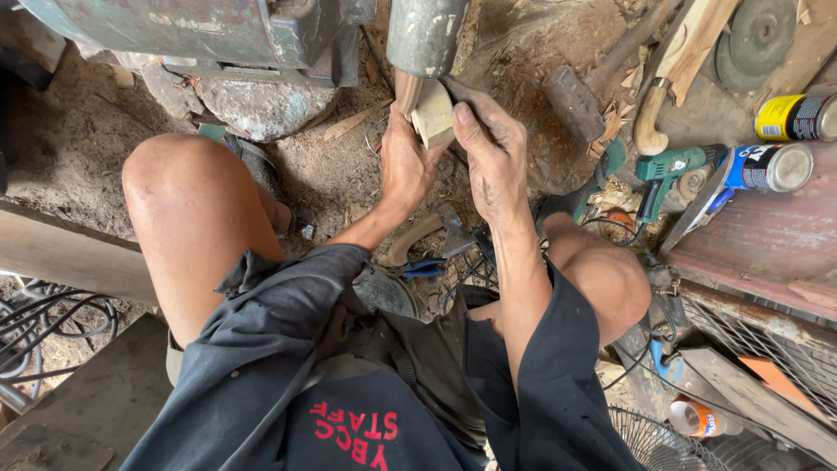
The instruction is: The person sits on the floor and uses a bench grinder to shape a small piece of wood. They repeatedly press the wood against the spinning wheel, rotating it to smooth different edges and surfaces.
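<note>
Both the left hand (404, 166) and right hand (493, 155) grasp a pale, bare wooden block (433, 114), its long axis running toward 11 o'clock, against the grey machine cylinder (424, 35).

The wooden piece (433, 113) is partly hidden by the left hand (406, 166) and right hand (493, 153) gripping it, the grey cylinder (425, 35) above is cut off by the top edge, and the fan grille (671, 440) by the bottom

- Yellow-black can (795, 117) lying on its side, top right.
- Blue-white can (767, 167) lying just below it.
- Orange-white bottle (695, 419) lying btm right, by wire fan guard (663, 440).
</note>
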